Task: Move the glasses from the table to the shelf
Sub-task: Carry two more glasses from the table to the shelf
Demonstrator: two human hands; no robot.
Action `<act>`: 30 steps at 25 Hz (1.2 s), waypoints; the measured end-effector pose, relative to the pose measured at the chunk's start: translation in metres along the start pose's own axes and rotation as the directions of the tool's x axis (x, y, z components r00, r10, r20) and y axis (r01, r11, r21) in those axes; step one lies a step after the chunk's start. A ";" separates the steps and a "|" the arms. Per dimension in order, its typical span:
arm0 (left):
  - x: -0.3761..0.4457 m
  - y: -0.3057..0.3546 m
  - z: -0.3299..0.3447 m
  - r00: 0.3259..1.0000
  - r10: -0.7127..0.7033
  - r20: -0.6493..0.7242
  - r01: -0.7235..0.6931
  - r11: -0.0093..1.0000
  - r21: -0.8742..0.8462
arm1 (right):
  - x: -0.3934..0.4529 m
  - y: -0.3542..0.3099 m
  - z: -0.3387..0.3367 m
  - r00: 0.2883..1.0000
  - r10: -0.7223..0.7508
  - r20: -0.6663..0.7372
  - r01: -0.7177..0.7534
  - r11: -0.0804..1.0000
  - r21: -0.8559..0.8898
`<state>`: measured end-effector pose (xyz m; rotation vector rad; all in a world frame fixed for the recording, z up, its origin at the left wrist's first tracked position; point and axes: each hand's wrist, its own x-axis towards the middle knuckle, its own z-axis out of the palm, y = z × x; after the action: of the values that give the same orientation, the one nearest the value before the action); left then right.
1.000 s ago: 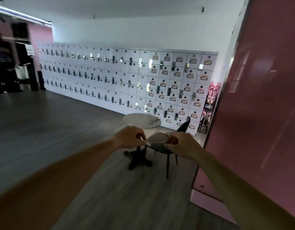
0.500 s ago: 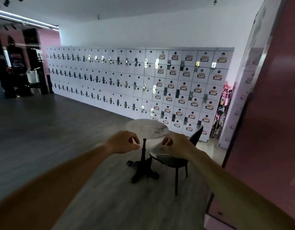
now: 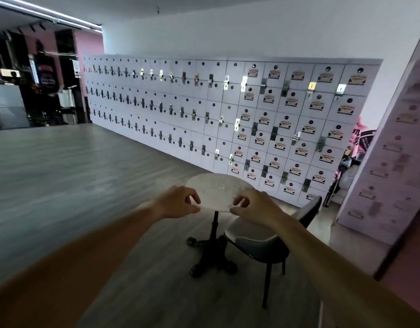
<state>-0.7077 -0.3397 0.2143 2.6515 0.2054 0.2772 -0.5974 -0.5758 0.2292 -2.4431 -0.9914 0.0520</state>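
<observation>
Both grips empty: left hand [image 3: 175, 202], right hand [image 3: 253, 207] (fingers curled) before round marble table [image 3: 216, 185].

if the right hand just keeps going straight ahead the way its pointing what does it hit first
Most likely the round table top. The right hand reaches forward with curled fingers, and the table's near edge lies just beyond them. Depth is hard to judge in this one view; the chair sits below the hand, probably under its path.
</observation>
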 end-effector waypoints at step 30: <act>0.623 -0.188 0.097 0.973 0.142 0.185 -0.136 0.990 -0.046 | 0.554 0.263 0.040 0.963 0.268 0.018 -0.267 0.963 -0.033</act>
<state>-0.1005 -0.0974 0.1427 2.6431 -0.0452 0.0731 -0.0296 -0.3517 0.1543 -2.5941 -0.6681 0.1578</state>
